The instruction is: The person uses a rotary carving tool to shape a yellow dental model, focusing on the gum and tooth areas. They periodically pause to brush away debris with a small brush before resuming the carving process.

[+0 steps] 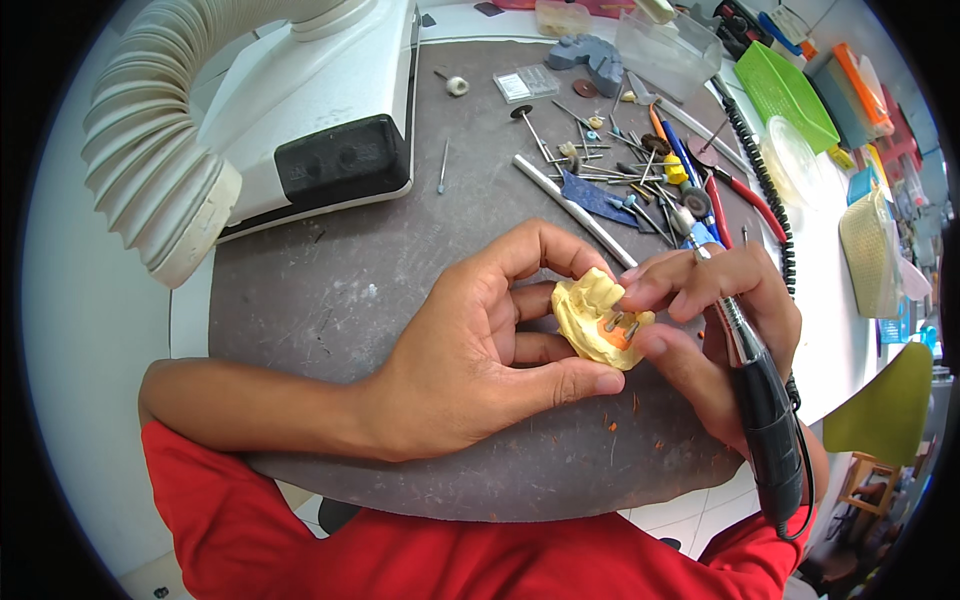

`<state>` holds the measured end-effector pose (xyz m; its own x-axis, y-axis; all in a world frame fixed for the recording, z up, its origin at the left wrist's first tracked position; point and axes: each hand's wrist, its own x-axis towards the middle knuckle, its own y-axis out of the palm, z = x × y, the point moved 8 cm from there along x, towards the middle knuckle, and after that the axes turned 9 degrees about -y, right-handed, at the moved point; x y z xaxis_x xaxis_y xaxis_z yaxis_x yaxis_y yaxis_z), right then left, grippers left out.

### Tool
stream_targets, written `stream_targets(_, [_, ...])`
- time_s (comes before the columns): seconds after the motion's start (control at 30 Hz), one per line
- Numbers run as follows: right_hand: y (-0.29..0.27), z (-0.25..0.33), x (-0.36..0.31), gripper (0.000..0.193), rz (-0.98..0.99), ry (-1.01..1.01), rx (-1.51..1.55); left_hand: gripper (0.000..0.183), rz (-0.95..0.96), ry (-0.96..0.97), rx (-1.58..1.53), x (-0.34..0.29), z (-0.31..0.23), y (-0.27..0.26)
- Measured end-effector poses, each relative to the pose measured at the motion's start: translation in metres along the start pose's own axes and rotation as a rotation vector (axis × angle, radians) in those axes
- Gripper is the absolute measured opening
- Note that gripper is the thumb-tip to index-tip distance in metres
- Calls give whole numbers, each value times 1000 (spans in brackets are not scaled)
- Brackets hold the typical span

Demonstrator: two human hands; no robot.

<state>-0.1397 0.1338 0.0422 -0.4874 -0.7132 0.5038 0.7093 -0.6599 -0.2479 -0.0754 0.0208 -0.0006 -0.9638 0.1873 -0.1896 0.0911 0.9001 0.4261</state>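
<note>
My left hand [450,345] grips a yellow plaster dental model [572,318] between thumb and fingers, held above the grey mat. Set in the model is an orange patch [619,338] with small metal posts standing up from it. The fingertips and thumb of my right hand [750,275] are at the model's right side; whether they pinch a small part there I cannot tell. A black and silver rotary handpiece [765,405] is tucked in that same hand, its tip pointing away from the model and its cord hanging below.
Burs, pliers [750,205] and other small tools crowd the mat [320,300] at the far right. A white box [300,110] with a ribbed hose [150,150] stands far left. Beyond the tools sit a grey dental cast [588,58] and a green basket [785,95]. Orange shavings dot the mat near me.
</note>
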Motion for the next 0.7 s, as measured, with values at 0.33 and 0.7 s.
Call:
stream_targets(0.33, [1, 2, 1, 22, 10, 30, -36, 51, 0, 49, 89, -2, -1, 6])
stream_targets(0.7, [-14, -12, -6, 22, -167, 124, 132, 49, -72, 15, 51, -2, -2, -5])
